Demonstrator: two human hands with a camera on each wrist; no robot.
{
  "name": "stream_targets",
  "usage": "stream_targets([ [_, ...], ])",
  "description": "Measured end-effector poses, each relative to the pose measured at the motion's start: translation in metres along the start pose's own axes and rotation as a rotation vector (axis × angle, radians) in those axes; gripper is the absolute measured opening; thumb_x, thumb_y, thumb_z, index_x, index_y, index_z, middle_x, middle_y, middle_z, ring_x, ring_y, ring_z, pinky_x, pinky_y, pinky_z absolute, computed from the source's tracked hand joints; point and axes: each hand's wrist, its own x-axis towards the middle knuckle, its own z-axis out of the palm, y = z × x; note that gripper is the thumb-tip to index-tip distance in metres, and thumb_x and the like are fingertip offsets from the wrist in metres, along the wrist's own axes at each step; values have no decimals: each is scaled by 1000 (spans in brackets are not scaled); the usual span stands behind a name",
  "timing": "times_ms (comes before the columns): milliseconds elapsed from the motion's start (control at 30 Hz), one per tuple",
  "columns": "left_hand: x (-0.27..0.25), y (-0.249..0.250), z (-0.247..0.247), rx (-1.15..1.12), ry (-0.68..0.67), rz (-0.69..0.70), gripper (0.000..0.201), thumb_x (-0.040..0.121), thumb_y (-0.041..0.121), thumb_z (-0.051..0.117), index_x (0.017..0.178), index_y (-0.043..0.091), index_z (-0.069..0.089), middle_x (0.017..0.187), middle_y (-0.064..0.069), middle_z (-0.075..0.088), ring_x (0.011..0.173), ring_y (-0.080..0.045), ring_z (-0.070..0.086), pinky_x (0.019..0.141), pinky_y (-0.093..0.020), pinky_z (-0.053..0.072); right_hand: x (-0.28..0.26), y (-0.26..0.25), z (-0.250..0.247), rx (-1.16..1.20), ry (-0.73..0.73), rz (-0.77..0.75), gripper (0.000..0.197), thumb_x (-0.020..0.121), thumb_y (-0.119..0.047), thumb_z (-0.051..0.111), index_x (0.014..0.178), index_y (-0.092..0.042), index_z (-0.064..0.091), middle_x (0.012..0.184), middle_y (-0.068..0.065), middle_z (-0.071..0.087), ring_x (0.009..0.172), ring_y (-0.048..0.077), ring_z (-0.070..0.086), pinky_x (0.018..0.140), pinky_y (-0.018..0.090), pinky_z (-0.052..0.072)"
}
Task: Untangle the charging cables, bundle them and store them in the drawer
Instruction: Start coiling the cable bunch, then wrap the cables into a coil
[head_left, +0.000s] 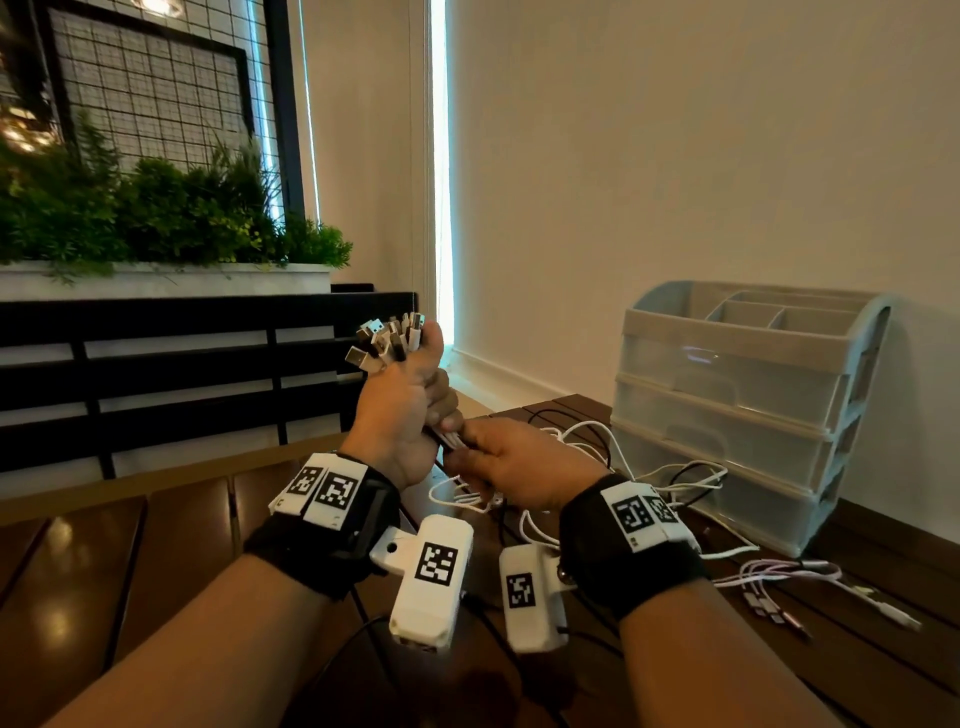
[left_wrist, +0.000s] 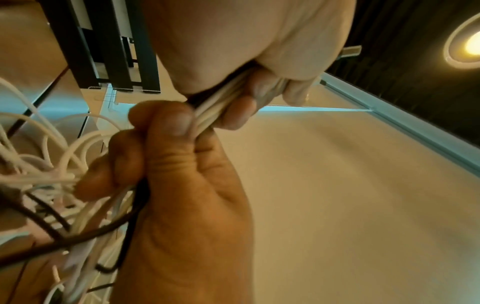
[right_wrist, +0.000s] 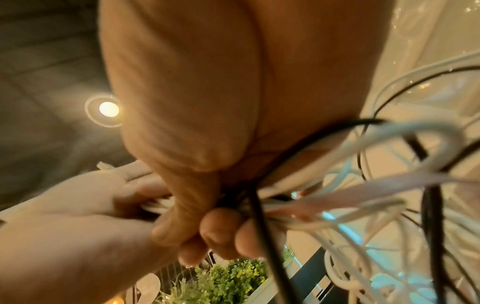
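Observation:
My left hand (head_left: 408, 410) is raised and grips a bundle of white and black charging cables (left_wrist: 221, 102). Their USB plugs (head_left: 387, 338) fan out above its fist. Just below it, my right hand (head_left: 511, 462) grips the same bundle, thumb pressed on the strands; the two fists nearly touch. The loose cable ends (head_left: 649, 467) trail from my right hand in tangled loops onto the table. In the right wrist view the loops (right_wrist: 337, 195) spill past my curled fingers (right_wrist: 221, 228). The grey drawer unit (head_left: 743, 405) stands at the right by the wall, its three translucent drawers shut.
A separate pink and white cable (head_left: 779, 577) lies on the dark wooden table (head_left: 104, 571) in front of the drawer unit. A planter with green plants (head_left: 156, 218) and a black railing stand at the left. The wall runs close behind the unit.

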Motion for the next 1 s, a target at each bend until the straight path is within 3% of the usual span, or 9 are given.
stream_targets([
  [67, 0, 0, -1, 4, 3, -29, 44, 81, 43, 61, 49, 19, 42, 42, 4, 22, 33, -9, 23, 40, -19, 28, -2, -1, -3, -73, 5, 3, 8, 96, -26, 54, 99, -27, 61, 96, 4, 63, 86, 15, 59, 78, 30, 46],
  [133, 0, -1, -1, 36, 6, -78, 46, 83, 44, 61, 54, 18, 38, 42, 4, 21, 31, -9, 21, 40, -20, 24, -4, 1, -4, -181, -14, -7, 17, 96, -27, 52, 111, -23, 60, 103, 5, 60, 91, 13, 55, 75, 27, 42],
  [267, 3, -4, -8, 168, 57, -215, 37, 92, 40, 58, 67, 18, 42, 41, 5, 25, 28, -7, 22, 36, -14, 20, -5, 6, -5, -379, -85, 44, 23, 96, -36, 51, 112, -21, 60, 108, 5, 61, 94, 14, 50, 79, 26, 34],
  [367, 4, -3, -14, 253, 58, -267, 24, 94, 37, 58, 97, 16, 49, 43, 6, 25, 29, -6, 22, 33, -14, 20, -6, 7, -3, -435, -103, 78, 22, 95, -38, 52, 109, -22, 59, 106, 2, 62, 103, 20, 52, 88, 32, 32],
  [433, 6, -2, -16, 295, 49, -284, 26, 94, 36, 58, 111, 20, 45, 47, 6, 24, 30, -5, 21, 33, -15, 18, -5, 9, -3, -489, -104, 71, 20, 95, -38, 53, 105, -22, 60, 102, 1, 62, 106, 22, 52, 94, 37, 30],
  [567, 8, 0, -18, 353, 39, -314, 33, 92, 34, 60, 120, 19, 48, 49, 6, 24, 32, -5, 20, 33, -15, 18, -4, 8, -7, -517, -60, 80, 10, 93, -37, 54, 98, -30, 60, 94, -5, 61, 103, 16, 52, 107, 44, 17],
  [700, 8, -6, -23, 481, 49, -308, 29, 84, 30, 72, 100, 13, 55, 54, 2, 28, 37, -7, 21, 33, -15, 18, -6, -2, -9, -595, -20, 44, 21, 95, -34, 54, 108, -22, 64, 105, 0, 60, 102, 12, 38, 101, 35, 18],
  [833, 3, -18, -26, 650, 6, -282, 31, 76, 34, 78, 90, 12, 62, 59, -1, 41, 46, -11, 29, 38, -18, 24, -5, -5, -10, -694, -58, 7, 19, 93, -33, 56, 107, -25, 67, 112, -2, 64, 111, 18, 50, 103, 40, 21],
  [1000, -2, -18, -21, 723, 38, -201, 44, 71, 53, 73, 85, 11, 66, 68, -6, 59, 64, -20, 56, 68, -37, 49, -5, -10, -9, -713, -75, 19, 22, 92, -31, 58, 110, -24, 67, 110, 0, 63, 113, 21, 50, 101, 38, 24],
])
